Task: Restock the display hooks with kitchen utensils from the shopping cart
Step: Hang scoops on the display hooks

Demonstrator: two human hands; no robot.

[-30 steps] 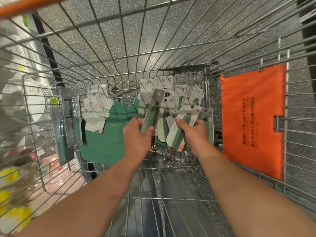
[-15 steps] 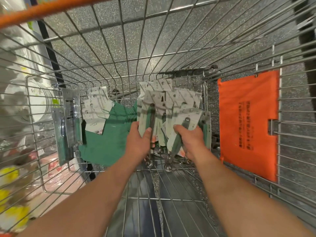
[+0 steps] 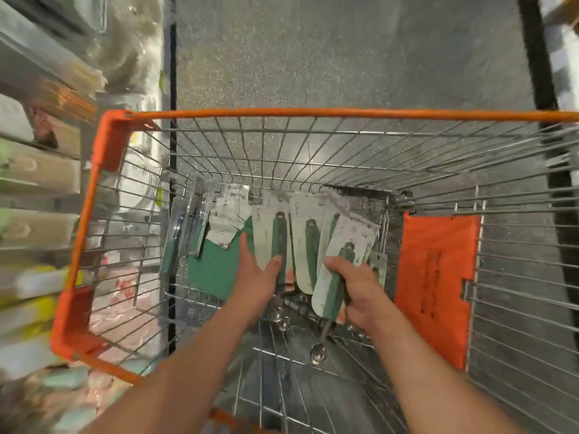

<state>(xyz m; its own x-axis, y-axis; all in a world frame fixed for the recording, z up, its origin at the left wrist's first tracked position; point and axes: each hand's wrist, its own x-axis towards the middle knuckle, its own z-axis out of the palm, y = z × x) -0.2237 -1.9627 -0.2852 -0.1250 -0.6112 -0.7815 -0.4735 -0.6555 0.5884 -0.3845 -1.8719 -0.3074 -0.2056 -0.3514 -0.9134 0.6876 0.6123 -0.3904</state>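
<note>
Inside the orange-rimmed wire shopping cart (image 3: pixel 94 195), the left hand (image 3: pixel 257 283) and right hand (image 3: pixel 360 292) each clutch green-handled carded utensils (image 3: pixel 300 242), likely gathering a batch for hanging.

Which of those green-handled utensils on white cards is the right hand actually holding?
The rightmost carded green-handled utensil, tilted forward: the right hand grips its handle. The others stand further back.

Grey speckled floor (image 3: pixel 344 57); blurred shelves (image 3: pixel 37 189)
</note>
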